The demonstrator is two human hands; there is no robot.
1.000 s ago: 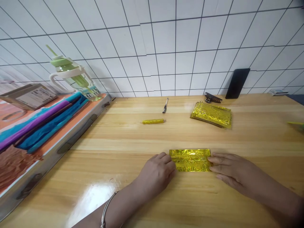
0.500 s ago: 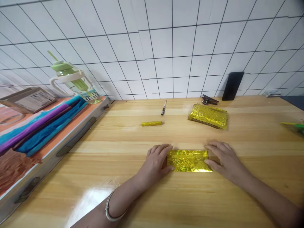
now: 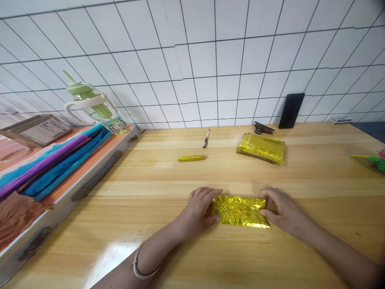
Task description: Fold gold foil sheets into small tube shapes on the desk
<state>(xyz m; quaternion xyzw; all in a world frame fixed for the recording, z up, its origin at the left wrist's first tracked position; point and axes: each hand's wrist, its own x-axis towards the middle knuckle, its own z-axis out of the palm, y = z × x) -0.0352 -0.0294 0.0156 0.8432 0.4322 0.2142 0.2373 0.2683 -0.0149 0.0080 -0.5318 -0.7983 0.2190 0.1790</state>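
Note:
A flat, shiny gold foil sheet (image 3: 239,210) lies on the wooden table in front of me. My left hand (image 3: 200,210) grips its left end, thumb at the lower edge and fingers at the upper corner. At the right end, my right hand (image 3: 278,208) pinches the sheet's edge between thumb and fingers. Farther back on the right sits a stack of gold foil sheets (image 3: 261,148). A narrow gold foil roll (image 3: 191,158) lies beyond my left hand, with a pen (image 3: 206,138) behind it.
By the tiled wall are a black hair clip (image 3: 263,128) and an upright black phone (image 3: 291,110). On the left, a raised orange surface (image 3: 87,158) bears a bottle (image 3: 94,105), a cardboard box (image 3: 37,130) and coloured paper. A green object (image 3: 375,162) lies at the right edge.
The fingers of my right hand have closed on the sheet's right edge. Both hands and the sheet sit slightly lower in view; the camera view has shifted a little.

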